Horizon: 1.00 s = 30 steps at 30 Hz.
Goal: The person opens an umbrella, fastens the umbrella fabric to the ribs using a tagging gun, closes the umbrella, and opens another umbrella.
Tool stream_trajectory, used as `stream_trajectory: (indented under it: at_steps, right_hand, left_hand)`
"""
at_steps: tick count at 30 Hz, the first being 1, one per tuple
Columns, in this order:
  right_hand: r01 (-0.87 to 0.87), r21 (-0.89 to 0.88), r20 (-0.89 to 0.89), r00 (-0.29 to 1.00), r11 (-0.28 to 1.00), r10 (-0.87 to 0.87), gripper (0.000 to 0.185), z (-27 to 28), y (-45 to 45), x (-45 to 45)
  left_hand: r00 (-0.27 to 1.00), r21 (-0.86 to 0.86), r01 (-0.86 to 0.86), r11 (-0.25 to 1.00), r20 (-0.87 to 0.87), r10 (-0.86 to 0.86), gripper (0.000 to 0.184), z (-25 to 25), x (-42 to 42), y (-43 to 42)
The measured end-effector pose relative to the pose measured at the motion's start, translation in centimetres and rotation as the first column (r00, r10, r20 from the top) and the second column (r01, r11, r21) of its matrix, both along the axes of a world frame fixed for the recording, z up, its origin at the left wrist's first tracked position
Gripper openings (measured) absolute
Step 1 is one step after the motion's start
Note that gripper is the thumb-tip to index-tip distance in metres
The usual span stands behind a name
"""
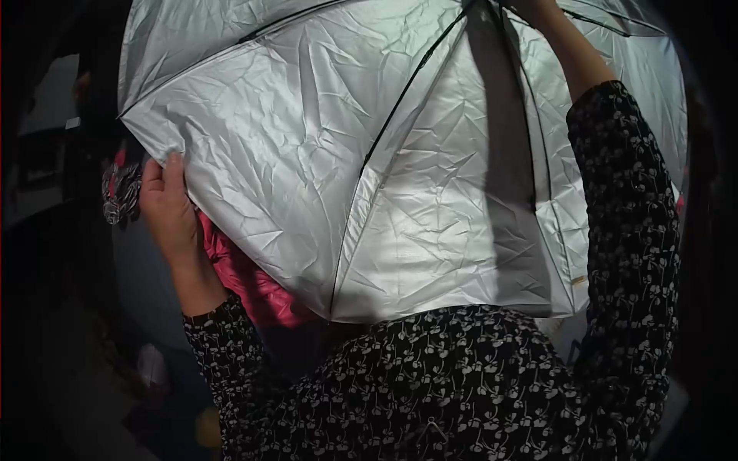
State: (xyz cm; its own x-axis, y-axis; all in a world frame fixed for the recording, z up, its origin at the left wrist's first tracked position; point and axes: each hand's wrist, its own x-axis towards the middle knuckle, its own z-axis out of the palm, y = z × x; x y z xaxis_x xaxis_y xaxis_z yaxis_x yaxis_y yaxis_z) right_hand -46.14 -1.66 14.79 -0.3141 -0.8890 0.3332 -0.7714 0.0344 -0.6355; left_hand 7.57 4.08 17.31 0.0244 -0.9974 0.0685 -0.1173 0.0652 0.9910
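Umbrella: spread open, silver inner side (430,200) facing the wearer, across the middle and far part of the scene; creases run all over the cloth.
Ribs: thin black ribs (393,115) fan out from the far side towards the canopy's edge.
Dark band: a grey strip (503,154) runs down the right-hand part of the silver cloth, from far to near.
Left hand: (167,211) closed on the canopy's left edge, fingertips over the silver cloth.
Right hand: (532,8) at the far side, by the place where the ribs meet; cut off by the frame, so its grip cannot be told.
Clothing: black patterned top (453,376) at the near side, its right sleeve (630,207) reaching past the umbrella's right part.
Pink fabric: (246,276) below the canopy's left edge, just beside the left wrist.
Far left: a striped bundle (121,192), blurred.
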Motion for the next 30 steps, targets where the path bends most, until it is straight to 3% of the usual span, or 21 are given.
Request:
stream_trajectory:
  at_steps: [3,4,7,8,9,10,11,12,13,14,16,21,23,24,26,27,29,30]
  right_hand:
    - [0.108,0.046,0.285,0.951,0.993,-0.117,0.042,4.7,4.5,5.8]
    - [0.112,0.046,0.286,0.951,0.993,-0.12,0.042,4.6,5.3,5.7]
    - [-0.126,0.067,0.056,0.991,0.99,0.122,0.046,-0.5,5.8,2.4]
    - [-0.173,0.192,-0.004,0.984,0.966,0.177,0.041,-1.4,7.6,2.7]
    - [-0.194,0.315,-0.065,0.972,0.929,0.225,0.038,-2.0,10.9,3.6]
    - [-0.288,0.542,0.048,0.948,0.789,0.313,0.042,-1.6,14.4,7.2]
    - [-0.252,0.552,-0.032,0.946,0.795,0.322,0.032,0.8,18.9,12.4]
    - [-0.474,0.627,0.203,0.866,0.618,0.458,0.03,1.7,21.0,13.6]
    - [-0.608,0.596,0.188,0.74,0.524,0.645,0.032,-0.7,24.2,14.7]
    - [-0.585,0.538,0.109,0.762,0.607,0.638,0.029,0.6,27.1,16.0]
    - [-0.48,0.384,-0.084,0.832,0.789,0.548,0.025,0.6,31.4,16.8]
    - [-0.107,0.198,-0.23,0.961,0.974,0.152,0.022,0.1,38.5,14.6]
    - [0.248,-0.013,-0.142,0.959,0.969,-0.247,0.019,0.4,40.8,12.5]
    - [0.27,-0.023,-0.13,0.954,0.963,-0.27,0.019,0.4,41.7,11.5]
    - [0.565,0.106,0.277,0.774,0.818,-0.57,0.015,0.5,42.9,9.7]
    - [0.571,0.056,0.271,0.781,0.819,-0.563,0.015,-0.5,42.9,8.2]
    - [0.463,0.271,0.361,0.764,0.844,-0.534,0.027,-3.2,42.3,8.1]
    - [0.378,0.216,0.458,0.775,0.9,-0.435,0.032,-3.8,41.7,8.8]
  left_hand:
    - [0.999,0.043,0.044,0.998,-0.019,-0.043,0.02,0.8,-0.5,0.7]
    - [0.999,0.043,0.048,0.998,-0.018,-0.047,0.02,0.6,-0.2,0.7]
    - [0.978,0.04,0.103,0.994,0.179,-0.108,0.029,-3.7,-0.4,-1.5]
    - [0.977,0.042,0.123,0.991,0.169,-0.129,0.029,-3.6,-0.2,-2.1]
    - [0.932,0.031,0.098,0.995,0.348,-0.103,0.033,-3.4,-0.2,-2.4]
    - [0.858,0.011,0.088,0.996,0.507,-0.082,0.036,-3.5,-0.5,-3.0]
    - [0.867,0.02,0.066,0.998,0.493,-0.068,0.034,-4.3,0.1,-3.8]
    - [0.879,0.03,0.056,0.998,0.473,-0.064,0.031,-5.3,1.0,-4.9]
    - [0.899,0.035,0.034,0.999,0.435,-0.046,0.032,-5.8,1.6,-5.6]
    - [0.892,-0.003,0.022,1.0,0.452,-0.018,0.036,-7.9,3.5,-7.4]
    - [0.807,0.0,-0.002,1.0,0.59,0.002,0.039,-6.8,2.7,-7.3]
    - [0.765,-0.106,0.081,0.991,0.644,0.007,0.042,-6.8,3.0,-7.7]
    - [0.803,-0.07,0.058,0.996,0.597,-0.005,0.041,-7.4,3.9,-8.8]
    - [0.797,-0.082,0.082,0.993,0.604,-0.015,0.041,-6.8,3.5,-8.6]
    - [0.773,-0.125,0.041,0.991,0.632,0.047,0.043,-5.9,2.6,-8.3]
    - [0.742,-0.137,0.028,0.99,0.666,0.071,0.044,-6.3,1.7,-8.6]
    - [0.724,-0.189,-0.016,0.982,0.676,0.142,0.046,-5.3,1.3,-8.7]
    - [0.746,-0.229,-0.053,0.972,0.638,0.191,0.048,-5.1,0.7,-8.4]
